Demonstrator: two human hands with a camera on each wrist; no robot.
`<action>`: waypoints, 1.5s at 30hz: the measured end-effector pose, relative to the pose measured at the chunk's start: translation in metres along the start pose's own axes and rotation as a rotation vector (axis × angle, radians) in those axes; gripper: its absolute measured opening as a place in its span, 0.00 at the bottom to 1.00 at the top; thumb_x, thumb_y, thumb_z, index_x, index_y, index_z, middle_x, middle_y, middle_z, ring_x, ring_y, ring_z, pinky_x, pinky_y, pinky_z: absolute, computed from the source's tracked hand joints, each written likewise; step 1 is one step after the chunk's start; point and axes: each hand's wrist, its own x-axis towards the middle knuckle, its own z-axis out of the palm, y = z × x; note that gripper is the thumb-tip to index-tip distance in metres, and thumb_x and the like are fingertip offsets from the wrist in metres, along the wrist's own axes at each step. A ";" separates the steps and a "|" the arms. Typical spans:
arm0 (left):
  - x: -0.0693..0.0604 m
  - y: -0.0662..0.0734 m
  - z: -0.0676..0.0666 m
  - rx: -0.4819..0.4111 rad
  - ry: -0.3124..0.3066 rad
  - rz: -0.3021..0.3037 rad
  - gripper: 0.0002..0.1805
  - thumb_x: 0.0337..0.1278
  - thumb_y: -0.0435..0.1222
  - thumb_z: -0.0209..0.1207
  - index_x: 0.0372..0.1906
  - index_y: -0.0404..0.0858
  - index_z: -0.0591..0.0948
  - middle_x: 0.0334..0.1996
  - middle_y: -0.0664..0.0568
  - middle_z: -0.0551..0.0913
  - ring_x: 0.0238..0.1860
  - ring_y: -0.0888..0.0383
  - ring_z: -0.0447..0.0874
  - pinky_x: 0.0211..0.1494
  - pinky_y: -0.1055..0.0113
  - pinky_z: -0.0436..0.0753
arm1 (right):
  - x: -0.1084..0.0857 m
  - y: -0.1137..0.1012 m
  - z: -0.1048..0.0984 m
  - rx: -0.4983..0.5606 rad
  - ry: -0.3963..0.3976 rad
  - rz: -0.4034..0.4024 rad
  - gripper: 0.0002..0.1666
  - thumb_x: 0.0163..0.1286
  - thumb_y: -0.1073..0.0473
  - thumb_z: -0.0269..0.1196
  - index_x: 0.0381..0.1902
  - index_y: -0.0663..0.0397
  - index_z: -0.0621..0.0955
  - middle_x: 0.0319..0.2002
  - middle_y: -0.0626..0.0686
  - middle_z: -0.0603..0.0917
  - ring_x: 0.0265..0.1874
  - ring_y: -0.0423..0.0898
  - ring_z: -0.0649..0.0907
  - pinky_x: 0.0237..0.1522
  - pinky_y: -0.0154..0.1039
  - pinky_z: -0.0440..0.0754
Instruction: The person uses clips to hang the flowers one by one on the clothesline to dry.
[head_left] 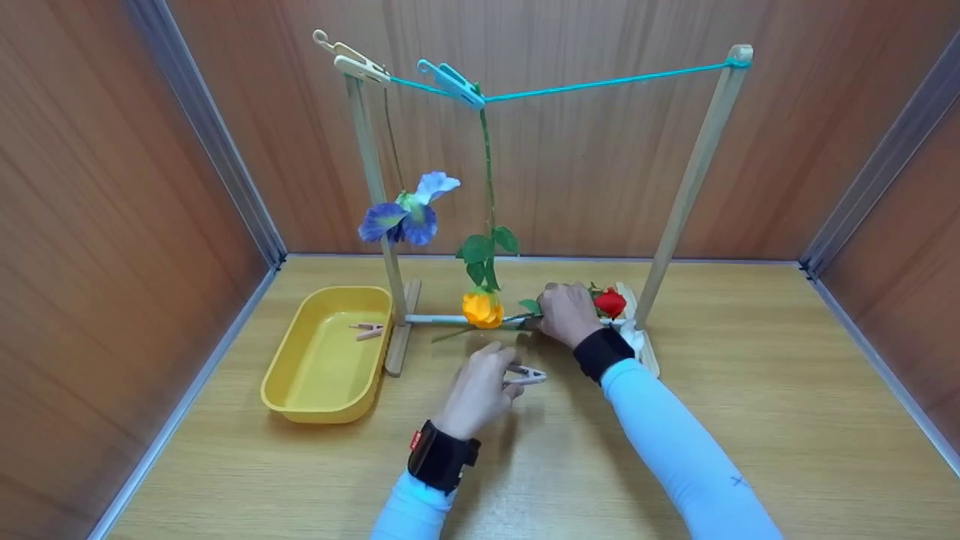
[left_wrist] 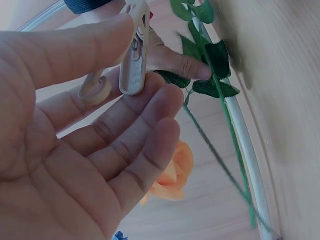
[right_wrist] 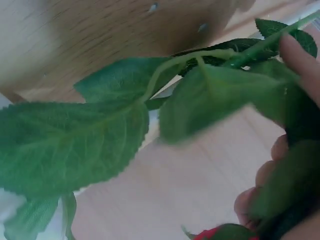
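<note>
head looks down, wrist views share leaves [right_wrist: 75,145]

A pale desk [head_left: 757,420] with fine wood grain is edged by metal rails [head_left: 187,401] at its back and sides. Toward the left sits a yellow tray [head_left: 271,384], base down. Just beside it rests one foot [head_left: 397,352] of a wooden stand [head_left: 694,165]; the other foot [head_left: 652,362] stands well apart, near a red flower [head_left: 610,303] whose contact with the desk is unclear.
</note>
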 end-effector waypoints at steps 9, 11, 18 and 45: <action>0.000 0.000 0.001 -0.003 -0.003 0.004 0.13 0.54 0.30 0.73 0.45 0.36 0.87 0.41 0.49 0.84 0.41 0.53 0.83 0.44 0.61 0.84 | 0.001 0.006 -0.002 -0.149 0.152 -0.036 0.08 0.67 0.67 0.64 0.34 0.58 0.90 0.34 0.59 0.81 0.34 0.58 0.81 0.36 0.51 0.74; -0.001 0.000 0.001 0.004 0.000 0.008 0.13 0.54 0.30 0.74 0.45 0.36 0.87 0.41 0.48 0.85 0.41 0.52 0.84 0.44 0.60 0.85 | 0.001 0.007 -0.003 -0.195 0.225 -0.029 0.10 0.69 0.66 0.63 0.33 0.58 0.91 0.33 0.59 0.80 0.34 0.57 0.79 0.37 0.51 0.71; -0.001 0.001 0.002 0.029 0.000 0.012 0.14 0.54 0.31 0.74 0.46 0.36 0.87 0.42 0.48 0.85 0.42 0.52 0.85 0.46 0.59 0.85 | 0.002 0.011 -0.004 -0.189 0.356 -0.033 0.05 0.60 0.61 0.74 0.30 0.57 0.91 0.33 0.57 0.78 0.36 0.57 0.76 0.41 0.52 0.66; -0.002 0.002 0.000 0.033 0.023 0.023 0.12 0.53 0.31 0.75 0.43 0.36 0.87 0.41 0.47 0.85 0.41 0.53 0.83 0.43 0.60 0.85 | -0.007 0.023 -0.015 0.288 -0.003 -0.240 0.05 0.66 0.66 0.69 0.40 0.58 0.89 0.36 0.55 0.81 0.35 0.53 0.81 0.44 0.49 0.81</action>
